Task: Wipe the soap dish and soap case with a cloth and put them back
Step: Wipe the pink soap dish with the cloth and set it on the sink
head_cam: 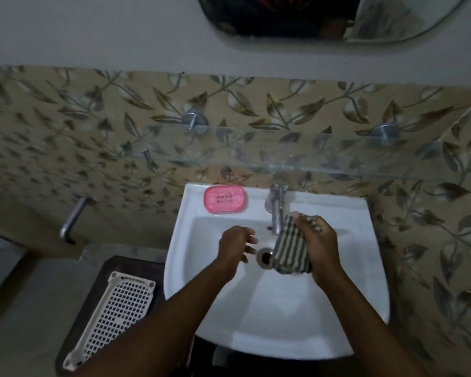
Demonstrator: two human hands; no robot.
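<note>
Head view: cloth [291, 248] was gripped by the right hand [320, 247] beside the tap [276, 208]; the soap case [225, 199] was judged best lifted squarely by the slack, empty left hand [233, 246].

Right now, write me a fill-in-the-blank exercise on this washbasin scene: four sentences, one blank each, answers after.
1. The right hand grips a cloth patterned with ____.
2. The left hand hovers over the sink, fingers spread, holding ____.
3. The soap case on the sink's back rim is coloured ____.
4. Seen from the person's place, the soap case sits to the ____ of the tap.

Missing words: stripes; nothing; pink; left.
</note>
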